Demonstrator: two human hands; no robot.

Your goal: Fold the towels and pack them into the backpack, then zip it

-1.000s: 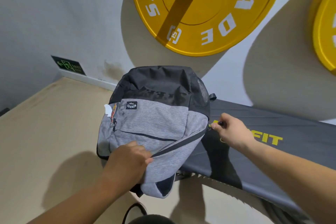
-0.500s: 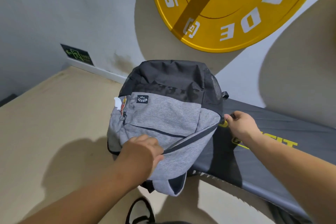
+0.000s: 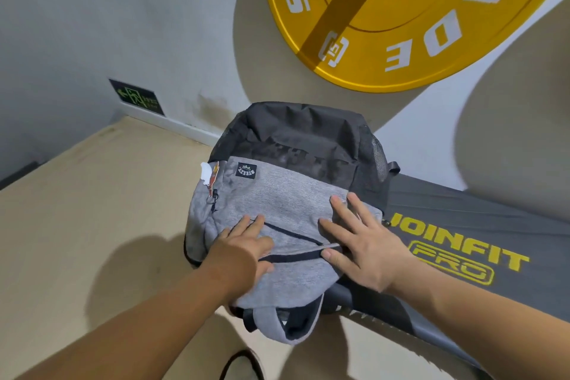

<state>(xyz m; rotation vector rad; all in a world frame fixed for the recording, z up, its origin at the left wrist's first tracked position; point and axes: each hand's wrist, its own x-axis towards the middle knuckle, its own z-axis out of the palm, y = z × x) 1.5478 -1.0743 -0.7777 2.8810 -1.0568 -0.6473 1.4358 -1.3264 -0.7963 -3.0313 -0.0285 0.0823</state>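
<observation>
Backpack [image 3: 277,194]: grey and black, lying front-up across the left end of the bench [image 3: 462,219]. Its black half points toward the wall and its grey half toward the person; the near end overhangs the bench's edge above the floor [image 3: 77,225].
Zips: the dark main zip band [image 3: 296,254] runs across the grey panel between the two hands and looks closed along the stretch that shows; the thin front-pocket zip [image 3: 290,233] above it also looks closed.
Left hand [image 3: 243,244]: laid flat on the grey panel near the pack's left side, fingers straight and together, gripping nothing.
Right hand [image 3: 367,244]: flat on the pack's right side by the bench edge, fingers spread and straight, thumb on the zip band, gripping nothing.
Details on pack: black logo patch [image 3: 246,170], reading upside down; white and orange tag [image 3: 209,176] at the left edge; grey strap [image 3: 277,327] hanging off the near end.
Bench: dark grey pad with yellow JOINFIT PRO lettering.
Wall: yellow weight plate [image 3: 401,25] on a peg above the pack; green exit sign [image 3: 137,96] low at left.
</observation>
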